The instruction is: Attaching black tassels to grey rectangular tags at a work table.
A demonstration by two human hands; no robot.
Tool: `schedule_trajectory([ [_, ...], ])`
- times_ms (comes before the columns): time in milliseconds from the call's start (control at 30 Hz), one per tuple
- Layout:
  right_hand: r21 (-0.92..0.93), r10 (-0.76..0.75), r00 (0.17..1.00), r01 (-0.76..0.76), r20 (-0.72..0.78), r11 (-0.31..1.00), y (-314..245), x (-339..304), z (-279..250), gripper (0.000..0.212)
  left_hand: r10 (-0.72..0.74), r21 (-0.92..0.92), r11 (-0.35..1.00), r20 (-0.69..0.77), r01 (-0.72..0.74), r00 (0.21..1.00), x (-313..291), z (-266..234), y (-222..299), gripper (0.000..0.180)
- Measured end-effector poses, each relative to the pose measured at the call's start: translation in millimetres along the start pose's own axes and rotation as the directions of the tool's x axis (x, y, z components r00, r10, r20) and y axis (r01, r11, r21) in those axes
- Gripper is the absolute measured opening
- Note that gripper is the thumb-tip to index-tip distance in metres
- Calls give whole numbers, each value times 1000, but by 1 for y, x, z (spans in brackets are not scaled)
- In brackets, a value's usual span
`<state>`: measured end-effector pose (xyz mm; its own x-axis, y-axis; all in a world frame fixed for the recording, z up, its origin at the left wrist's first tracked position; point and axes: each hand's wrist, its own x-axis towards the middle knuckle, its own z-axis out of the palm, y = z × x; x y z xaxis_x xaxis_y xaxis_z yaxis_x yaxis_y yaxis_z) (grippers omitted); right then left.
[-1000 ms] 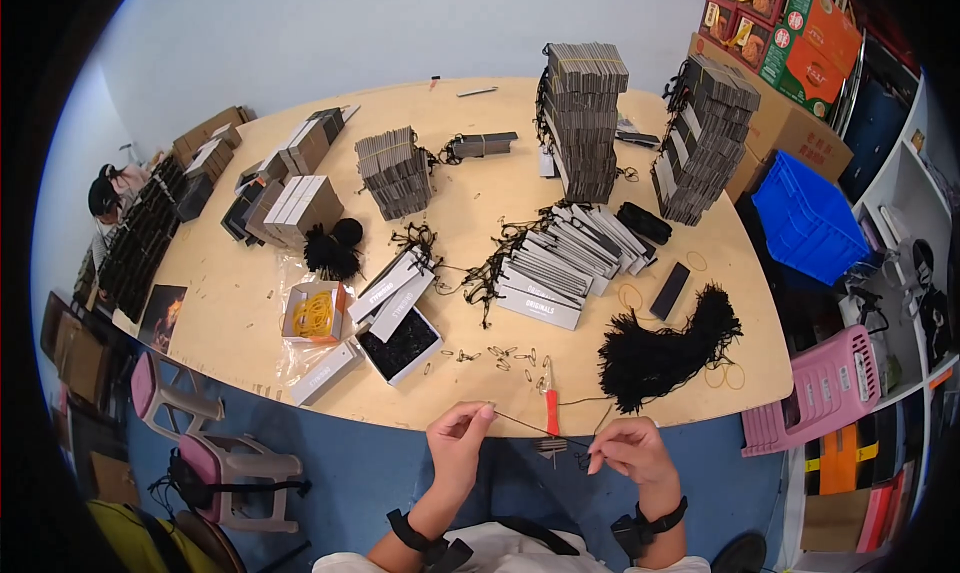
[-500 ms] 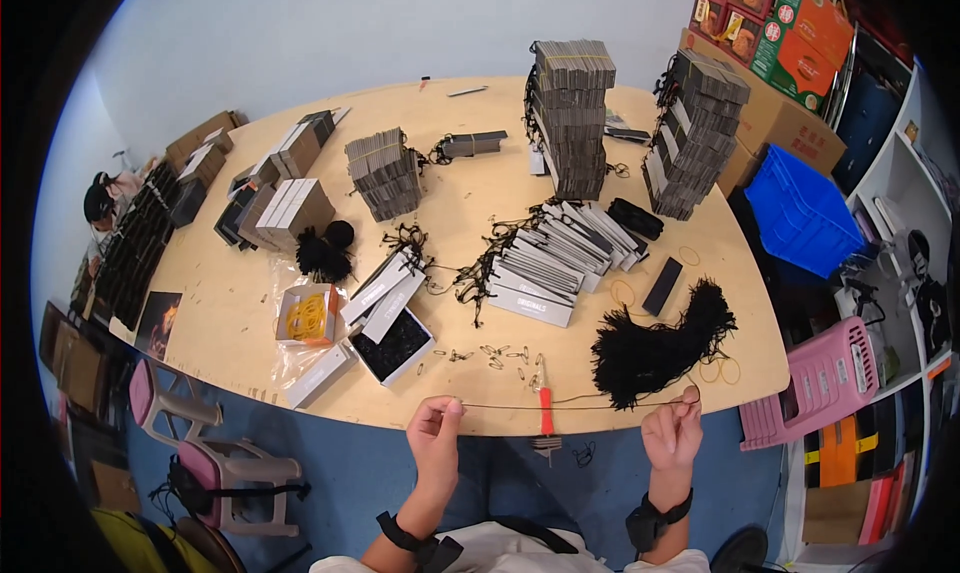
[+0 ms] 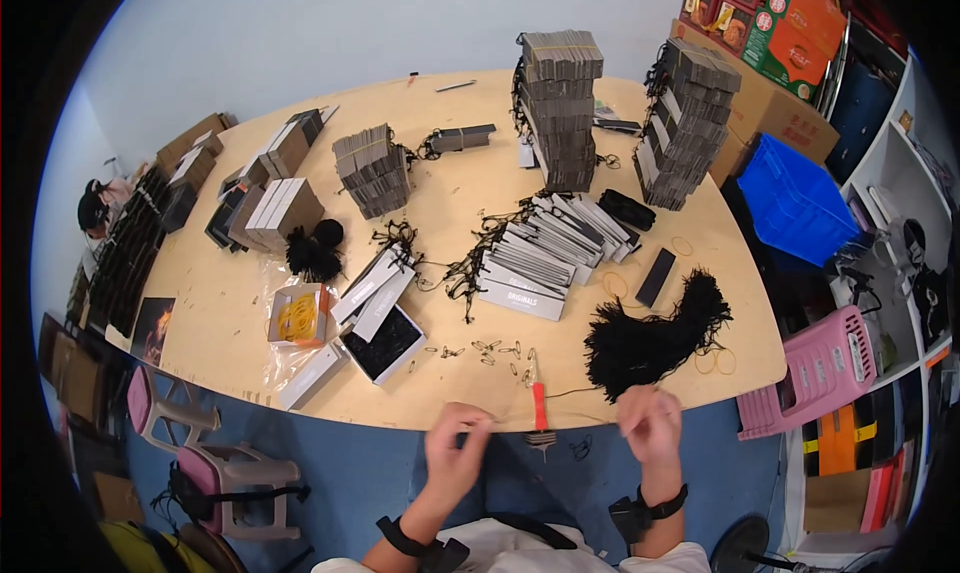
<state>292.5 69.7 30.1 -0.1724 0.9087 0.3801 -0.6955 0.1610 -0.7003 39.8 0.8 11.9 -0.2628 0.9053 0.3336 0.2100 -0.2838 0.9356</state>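
In the head view, the left hand (image 3: 456, 453) is at the near edge of the table (image 3: 450, 318), its thumb and finger bent close together. The right hand (image 3: 652, 428) is blurry, its fingers curled, near the big black bunch of cords (image 3: 650, 345). I cannot tell if either hand has hold of anything. A thin dark cord (image 3: 573, 392) lies between the red-handled tool (image 3: 539, 405) and the bunch.

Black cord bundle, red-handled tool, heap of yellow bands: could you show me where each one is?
black cord bundle (image 3: 655, 341), head view: on the middle of its dark strands.
red-handled tool (image 3: 540, 406), head view: on its red handle.
heap of yellow bands (image 3: 298, 318), head view: on the middle of the pile.
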Motion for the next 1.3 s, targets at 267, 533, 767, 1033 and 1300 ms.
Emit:
schedule_trajectory([
  [267,-683,602,772,-329,204,652,10,3,46,24,-130,-505,810,343,300,930,-7,28,19,5],
  [533,-700,713,668,-404,214,589,16,-1,44,19,-171,-576,706,427,413,888,-11,22,6,8],
  [767,-507,411,911,-333,46,795,16,0,44,14,-111,-468,809,471,355,875,-5,14,9,7],
  [1033,-510,551,820,-410,157,756,25,-4,41,8,-127,-312,888,542,339,831,-9,10,4,10],
  [1300,-401,505,845,-406,177,821,19,-9,45,7,-270,-368,821,423,437,865,-9,17,9,8],
])
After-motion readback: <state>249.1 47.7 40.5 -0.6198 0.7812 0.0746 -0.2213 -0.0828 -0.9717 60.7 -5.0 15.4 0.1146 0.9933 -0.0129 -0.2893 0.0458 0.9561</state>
